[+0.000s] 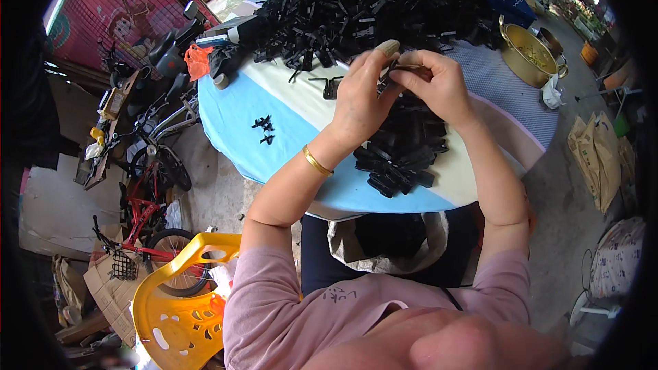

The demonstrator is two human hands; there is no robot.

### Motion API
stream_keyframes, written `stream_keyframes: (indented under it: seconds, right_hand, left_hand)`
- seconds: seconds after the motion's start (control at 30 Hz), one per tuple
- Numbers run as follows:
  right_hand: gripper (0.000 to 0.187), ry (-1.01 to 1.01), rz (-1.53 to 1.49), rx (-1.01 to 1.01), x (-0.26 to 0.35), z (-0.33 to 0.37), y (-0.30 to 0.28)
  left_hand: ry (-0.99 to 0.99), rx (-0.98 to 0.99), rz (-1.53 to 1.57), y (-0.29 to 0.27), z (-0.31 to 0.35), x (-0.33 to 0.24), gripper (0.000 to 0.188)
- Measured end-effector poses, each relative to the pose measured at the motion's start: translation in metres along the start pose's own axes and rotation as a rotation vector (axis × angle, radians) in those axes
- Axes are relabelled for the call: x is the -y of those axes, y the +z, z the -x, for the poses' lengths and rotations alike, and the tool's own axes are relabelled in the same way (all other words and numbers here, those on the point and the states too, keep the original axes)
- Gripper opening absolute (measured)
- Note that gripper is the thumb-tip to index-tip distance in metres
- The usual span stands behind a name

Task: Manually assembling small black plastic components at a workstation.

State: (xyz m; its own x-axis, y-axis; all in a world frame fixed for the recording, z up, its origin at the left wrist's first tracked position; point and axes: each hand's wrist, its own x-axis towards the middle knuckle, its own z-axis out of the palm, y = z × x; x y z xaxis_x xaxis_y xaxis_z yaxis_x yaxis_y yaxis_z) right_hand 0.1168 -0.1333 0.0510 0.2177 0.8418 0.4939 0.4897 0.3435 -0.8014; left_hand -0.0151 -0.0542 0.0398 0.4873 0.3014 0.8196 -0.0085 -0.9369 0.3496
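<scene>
My left hand (362, 96) and my right hand (439, 83) meet above the round table, fingers pinched together around a small black plastic part (386, 77). The fingers cover most of it, so its full shape is hidden. A beige cover (388, 47) sits on a fingertip of my left hand. Below my hands lies a small heap of black plastic pieces (404, 151), close to the table's near edge. A large pile of similar black parts (370, 3) rises beyond my hands. One loose black part (325, 88) rests left of my left hand, and several tiny black pieces (264, 127) lie farther left.
A striped cloth covers the table (233, 120). An open sack (385, 260) hangs at my lap below its edge. At the right stand a gold-coloured pot (524, 58) and a blue basket (506, 1). A yellow chair (175, 315) and bicycles (147, 209) are at the left.
</scene>
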Motion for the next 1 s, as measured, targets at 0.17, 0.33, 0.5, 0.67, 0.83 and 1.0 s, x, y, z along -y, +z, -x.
stream_keyframes:
  seconds: [0.17, 0.33, 0.5, 0.67, 0.83, 1.0]
  right_hand:
    - [0.018, 0.161, -0.468, 0.080, -0.005, -0.005, -0.028]
    - [0.020, 0.090, -0.507, 0.284, -0.008, -0.006, -0.025]
    - [0.018, -0.072, -0.383, 0.335, -0.010, -0.006, -0.021]
    - [0.017, 0.019, -0.291, 0.208, -0.004, -0.004, -0.012]
    - [0.021, -0.012, -0.202, 0.142, -0.011, -0.005, -0.014]
    - [0.022, -0.091, -0.105, 0.150, -0.010, -0.003, -0.009]
  left_hand:
    - [-0.529, 0.162, 1.046, -0.016, -0.008, 0.007, 0.048]
    - [-0.693, 0.501, 1.530, -0.020, -0.006, 0.024, 0.030]
    - [-0.708, 0.613, 1.520, -0.016, -0.002, 0.027, 0.018]
    - [-0.732, 0.401, 1.211, -0.019, -0.005, 0.020, 0.017]
    - [-0.656, 0.350, 1.214, -0.020, -0.007, 0.017, 0.018]
    - [-0.686, 0.389, 1.207, -0.021, -0.003, 0.025, 0.016]
